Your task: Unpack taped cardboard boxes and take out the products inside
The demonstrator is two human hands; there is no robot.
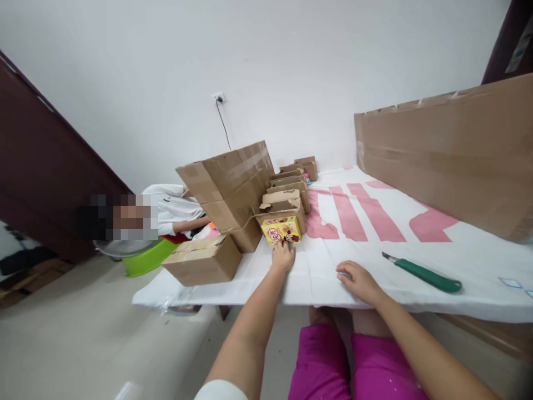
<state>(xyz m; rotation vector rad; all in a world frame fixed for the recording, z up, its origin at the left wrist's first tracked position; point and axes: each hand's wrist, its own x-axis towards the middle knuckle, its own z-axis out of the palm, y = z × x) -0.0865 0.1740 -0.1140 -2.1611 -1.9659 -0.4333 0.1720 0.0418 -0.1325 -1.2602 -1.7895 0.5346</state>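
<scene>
Head view: left hand (283, 256) at yellow box (280, 230)

The left hand touches the lower edge of the yellow box; the box is at its 12 o'clock, just before an open carton (287, 213). Whether this grip is closed, I cannot tell. The right hand (358, 281) rests on the table (314, 269), fingers loosely bent, its grip also unclear. At its 3 o'clock lies a green knife (427, 274).

Yellow box (278, 228) partly hidden behind left hand (283, 257)
</scene>
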